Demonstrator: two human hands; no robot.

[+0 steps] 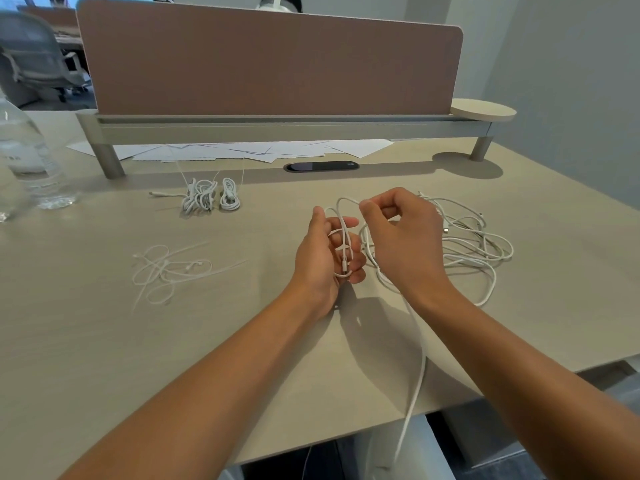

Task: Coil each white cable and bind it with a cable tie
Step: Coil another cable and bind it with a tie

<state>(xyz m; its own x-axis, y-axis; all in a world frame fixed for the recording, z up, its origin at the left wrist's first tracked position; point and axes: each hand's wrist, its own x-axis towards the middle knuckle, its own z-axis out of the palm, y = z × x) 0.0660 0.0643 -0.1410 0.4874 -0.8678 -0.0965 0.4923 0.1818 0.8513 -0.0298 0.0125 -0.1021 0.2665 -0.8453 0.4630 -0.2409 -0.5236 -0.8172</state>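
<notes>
though unlabelled, white cable (344,237) in hand (325,258)

Two bound coils of white cable (209,197), one loose tangled heap of white cables (474,244) whose number I cannot tell, one scatter of thin white plastic cable ties (169,271) likewise uncountable, one clear plastic water bottle (29,157), two bare hands.

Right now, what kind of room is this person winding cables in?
Most likely an office. The desk has a fabric divider screen along its back edge, loose papers lie under the screen's shelf, and a mesh swivel chair stands at another desk behind.
</notes>
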